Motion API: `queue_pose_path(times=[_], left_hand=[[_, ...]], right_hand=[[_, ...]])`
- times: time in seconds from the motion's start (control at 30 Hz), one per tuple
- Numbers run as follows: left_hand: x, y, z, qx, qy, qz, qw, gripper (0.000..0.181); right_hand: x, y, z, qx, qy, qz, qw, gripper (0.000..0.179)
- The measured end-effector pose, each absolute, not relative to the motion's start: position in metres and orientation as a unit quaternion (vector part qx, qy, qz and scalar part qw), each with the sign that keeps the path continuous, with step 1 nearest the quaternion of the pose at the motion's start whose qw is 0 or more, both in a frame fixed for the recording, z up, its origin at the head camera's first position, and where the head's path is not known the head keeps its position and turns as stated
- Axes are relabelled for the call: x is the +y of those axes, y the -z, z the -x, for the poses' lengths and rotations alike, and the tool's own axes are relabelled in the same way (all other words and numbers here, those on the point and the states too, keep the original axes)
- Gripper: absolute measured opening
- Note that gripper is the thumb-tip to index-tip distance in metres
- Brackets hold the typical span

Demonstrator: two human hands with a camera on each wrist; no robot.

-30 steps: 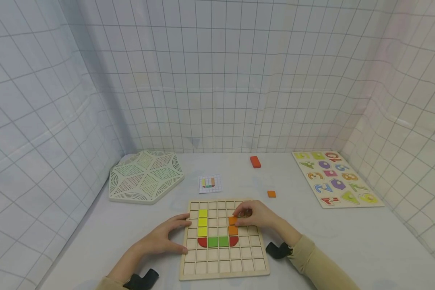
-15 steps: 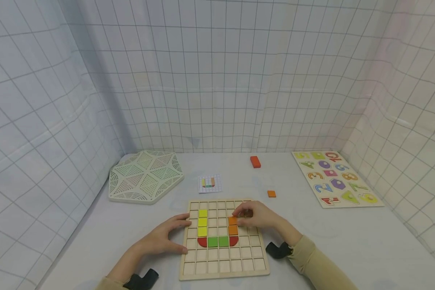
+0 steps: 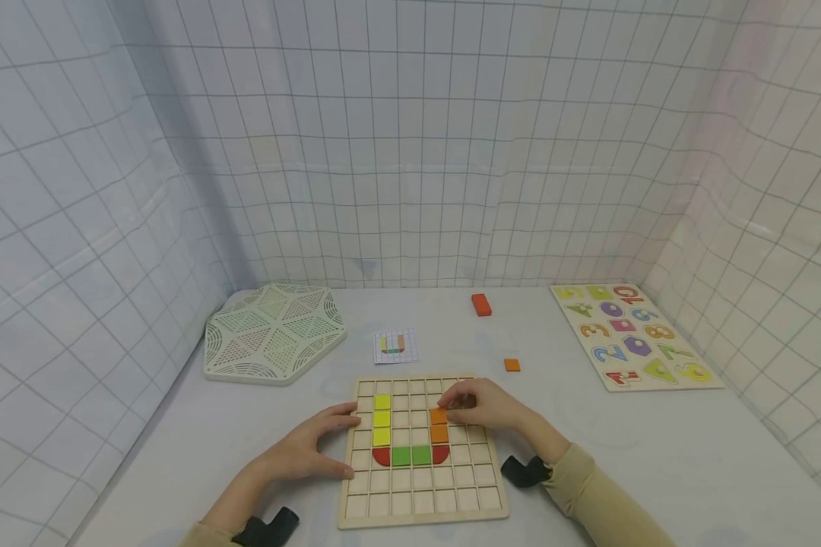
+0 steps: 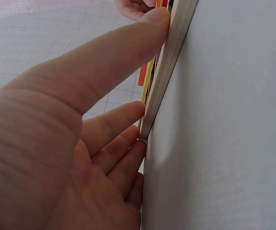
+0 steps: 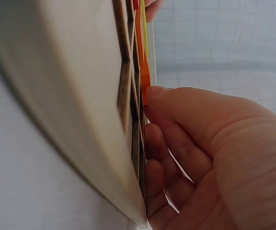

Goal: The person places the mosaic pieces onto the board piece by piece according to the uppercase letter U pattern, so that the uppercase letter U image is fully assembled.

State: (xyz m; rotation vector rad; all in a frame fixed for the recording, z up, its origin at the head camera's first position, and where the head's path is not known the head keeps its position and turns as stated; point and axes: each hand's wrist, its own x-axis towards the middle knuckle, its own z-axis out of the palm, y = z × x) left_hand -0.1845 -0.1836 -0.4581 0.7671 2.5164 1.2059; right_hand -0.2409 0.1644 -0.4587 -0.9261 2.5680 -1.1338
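A wooden grid board (image 3: 413, 503) lies before me. On it, yellow tiles (image 3: 381, 418) form a left column, two green tiles (image 3: 411, 456) sit between two red rounded corner tiles (image 3: 381, 456), and orange tiles (image 3: 439, 434) run up the right. My left hand (image 3: 308, 448) steadies the board's left edge, thumb and fingertips spread along it; the left wrist view shows the thumb (image 4: 150, 28) on the rim. With index finger and thumb, my right hand (image 3: 486, 406) pinches the upper orange tile (image 3: 439, 416); in the right wrist view the thumb meets this raised orange tile (image 5: 145, 88).
Behind the board lies a pattern card (image 3: 395, 346). A loose orange tile (image 3: 512, 365) and a red block (image 3: 481, 305) rest farther back. A pale hexagonal perforated board (image 3: 276, 334) stands at left, a number puzzle (image 3: 636, 338) at right. Grid-lined curtains surround the table.
My right thumb has slid slightly right, from over the upper orange tile to its right edge. The left hand and board stay still.
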Motion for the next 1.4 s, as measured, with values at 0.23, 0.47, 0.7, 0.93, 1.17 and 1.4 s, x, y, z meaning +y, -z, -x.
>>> queue_pose_path(times=[0.23, 0.47, 0.7, 0.93, 1.17, 1.4], left_hand=[[-0.184, 0.461, 0.186, 0.866, -0.41, -0.256, 0.125, 0.072], [-0.184, 0.46, 0.186, 0.863, -0.414, -0.261, 0.124, 0.071], [-0.184, 0.458, 0.185, 0.86, -0.417, -0.265, 0.125, 0.07], [-0.184, 0.458, 0.184, 0.86, -0.418, -0.264, 0.126, 0.07], [-0.184, 0.461, 0.186, 0.866, -0.409, -0.257, 0.126, 0.072], [-0.183, 0.46, 0.186, 0.864, -0.414, -0.258, 0.124, 0.071]], right_hand=[[0.168, 0.462, 0.245, 0.855, 0.39, 0.332, 0.089, 0.015], [0.167, 0.461, 0.245, 0.855, 0.386, 0.336, 0.083, 0.013], [0.165, 0.458, 0.244, 0.862, 0.39, 0.309, 0.102, 0.011], [0.166, 0.455, 0.244, 0.857, 0.398, 0.307, 0.111, 0.01], [0.17, 0.447, 0.247, 0.855, 0.384, 0.328, 0.118, 0.016], [0.18, 0.436, 0.251, 0.861, 0.39, 0.312, 0.099, 0.023]])
